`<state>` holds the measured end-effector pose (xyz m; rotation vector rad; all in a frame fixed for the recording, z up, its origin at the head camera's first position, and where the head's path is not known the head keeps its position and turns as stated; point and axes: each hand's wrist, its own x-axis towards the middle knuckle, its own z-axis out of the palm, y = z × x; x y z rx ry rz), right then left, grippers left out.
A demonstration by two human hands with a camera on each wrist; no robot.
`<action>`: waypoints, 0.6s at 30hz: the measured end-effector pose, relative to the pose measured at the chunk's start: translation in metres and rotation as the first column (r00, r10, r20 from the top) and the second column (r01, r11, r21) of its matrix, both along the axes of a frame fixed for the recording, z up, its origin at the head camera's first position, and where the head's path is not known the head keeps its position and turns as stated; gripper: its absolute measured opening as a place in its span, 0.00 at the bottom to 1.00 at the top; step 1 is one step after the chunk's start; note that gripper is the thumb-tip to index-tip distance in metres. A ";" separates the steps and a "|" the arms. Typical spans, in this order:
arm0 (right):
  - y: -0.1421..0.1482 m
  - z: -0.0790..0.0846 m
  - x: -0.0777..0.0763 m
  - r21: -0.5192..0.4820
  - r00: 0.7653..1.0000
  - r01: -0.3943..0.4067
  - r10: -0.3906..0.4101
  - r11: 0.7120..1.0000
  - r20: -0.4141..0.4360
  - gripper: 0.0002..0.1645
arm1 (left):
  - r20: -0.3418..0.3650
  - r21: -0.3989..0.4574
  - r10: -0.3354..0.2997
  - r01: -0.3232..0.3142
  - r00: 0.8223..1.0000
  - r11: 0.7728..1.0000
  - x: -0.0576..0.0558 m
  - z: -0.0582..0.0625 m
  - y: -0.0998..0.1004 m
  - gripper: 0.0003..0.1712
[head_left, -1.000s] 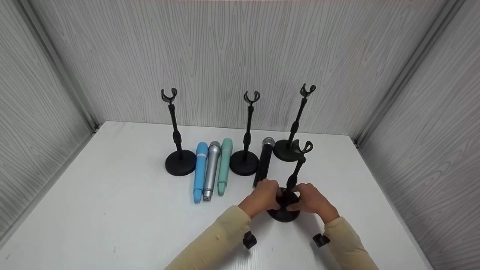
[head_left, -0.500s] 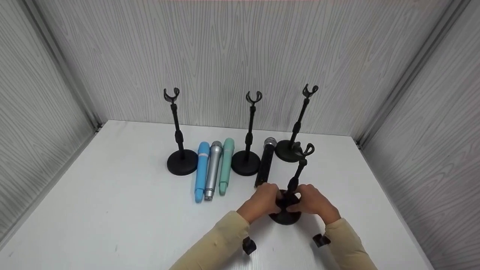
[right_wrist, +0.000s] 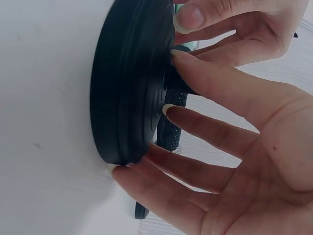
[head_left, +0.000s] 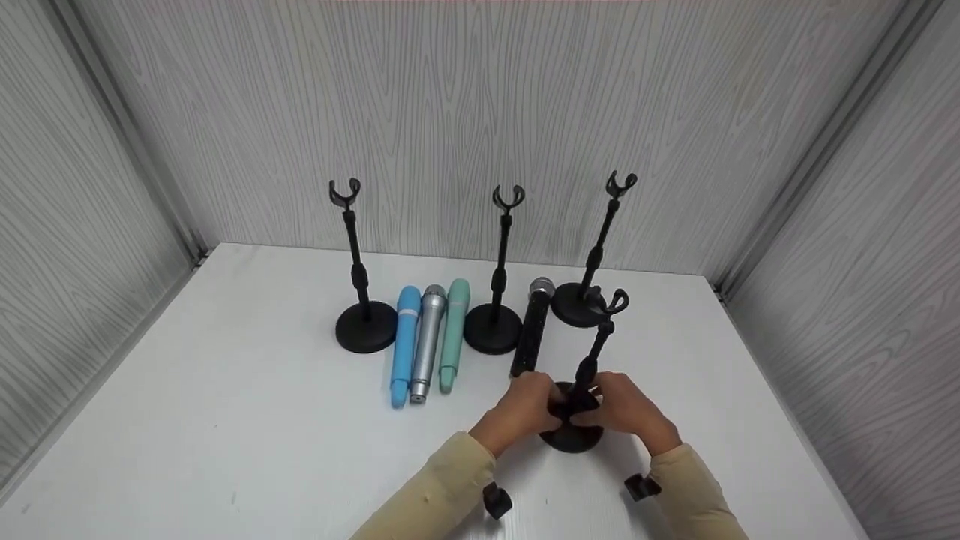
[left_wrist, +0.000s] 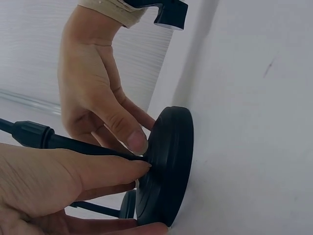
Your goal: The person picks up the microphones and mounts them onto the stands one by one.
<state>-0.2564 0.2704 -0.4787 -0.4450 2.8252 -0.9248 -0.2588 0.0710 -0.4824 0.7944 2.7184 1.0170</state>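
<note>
A black microphone stand [head_left: 587, 367] with a round base and a forked clip stands on the white table, its pole leaning slightly right in the head view. My left hand [head_left: 526, 409] grips the base from the left, thumb on top near the foot of the pole. From the other side, my right hand [head_left: 626, 405] holds the same base. In the left wrist view, both thumbs lie on the disc-shaped base [left_wrist: 168, 166], beside the pole. Fingers of the right hand reach the rim of the base [right_wrist: 124, 88] in the right wrist view.
A black microphone [head_left: 532, 330] lies just beyond my left hand. Farther left lie blue [head_left: 403, 341], silver [head_left: 427, 345] and green [head_left: 454, 334] microphones. Three more black stands rise behind: left [head_left: 364, 330], middle [head_left: 492, 330], right [head_left: 581, 304]. A grey panel [head_left: 450, 127] backs the table.
Both hands and the held stand have shifted very slightly toward the person, keeping the same grip. The whole head view has drifted a little; the other stands and microphones stay in place.
</note>
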 end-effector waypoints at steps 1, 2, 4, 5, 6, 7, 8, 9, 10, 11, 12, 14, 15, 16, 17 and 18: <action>0.000 -0.001 0.000 -0.015 1.000 0.003 -0.003 1.000 -0.002 0.22 | 0.000 0.009 -0.003 0.003 1.000 1.000 0.000 -0.001 -0.001 0.13; 0.001 -0.002 -0.001 -0.030 1.000 0.008 -0.008 1.000 -0.004 0.22 | 0.000 0.018 -0.005 0.005 1.000 1.000 -0.001 -0.002 -0.001 0.13; 0.002 -0.004 -0.001 -0.059 1.000 0.012 -0.013 0.998 -0.009 0.23 | 0.010 0.043 -0.006 0.006 1.000 0.999 -0.001 -0.005 -0.002 0.14; 0.003 -0.005 -0.002 -0.075 1.000 0.013 -0.014 0.997 -0.010 0.23 | 0.010 0.054 -0.005 0.005 1.000 0.999 -0.002 -0.006 -0.003 0.14; 0.003 -0.006 -0.002 -0.088 1.000 0.015 -0.016 0.996 -0.009 0.23 | 0.012 0.062 -0.004 0.004 1.000 0.998 -0.002 -0.007 -0.004 0.14; 0.004 -0.007 -0.002 -0.096 1.000 0.018 -0.019 0.995 -0.011 0.23 | 0.009 0.061 -0.001 0.000 1.000 0.998 -0.002 -0.008 -0.004 0.14; 0.004 -0.007 -0.002 -0.101 1.000 0.019 -0.020 0.995 -0.014 0.22 | 0.008 0.062 0.006 -0.007 1.000 0.998 -0.002 -0.008 -0.005 0.15; 0.004 -0.008 -0.002 -0.103 1.000 0.017 -0.019 0.995 -0.019 0.22 | 0.007 0.064 0.012 -0.013 1.000 0.998 -0.002 -0.009 -0.005 0.15; 0.004 -0.008 -0.001 -0.105 1.000 0.017 -0.019 0.994 -0.023 0.22 | 0.004 0.063 0.019 -0.019 1.000 0.998 -0.001 -0.008 -0.006 0.15; 0.004 -0.008 -0.001 -0.101 0.999 0.016 -0.019 0.995 -0.028 0.22 | 0.004 0.064 0.024 -0.024 1.000 0.998 -0.001 -0.008 -0.006 0.16; 0.004 -0.008 -0.001 -0.098 0.999 0.015 -0.018 0.995 -0.033 0.22 | 0.004 0.062 0.031 -0.031 1.000 0.998 -0.001 -0.008 -0.006 0.16; 0.003 -0.008 0.000 -0.088 0.999 0.011 -0.015 0.996 -0.050 0.21 | -0.001 0.056 0.039 -0.039 0.999 0.998 -0.001 -0.008 -0.007 0.16; 0.002 -0.008 0.000 -0.083 0.998 0.008 -0.013 0.997 -0.059 0.20 | -0.001 0.058 0.040 -0.040 0.999 0.998 -0.001 -0.008 -0.007 0.16; 0.001 -0.008 0.000 -0.077 0.998 0.007 -0.012 0.997 -0.066 0.19 | -0.002 0.055 0.042 -0.042 0.999 0.998 -0.001 -0.008 -0.007 0.15; 0.000 -0.008 0.000 -0.071 0.997 0.006 -0.011 0.997 -0.075 0.17 | 0.000 0.053 0.044 -0.044 0.999 0.998 -0.001 -0.008 -0.007 0.15; -0.001 -0.008 0.000 -0.063 0.996 0.006 -0.011 0.998 -0.083 0.16 | 0.006 0.054 0.048 -0.048 0.999 0.997 -0.001 -0.008 -0.008 0.15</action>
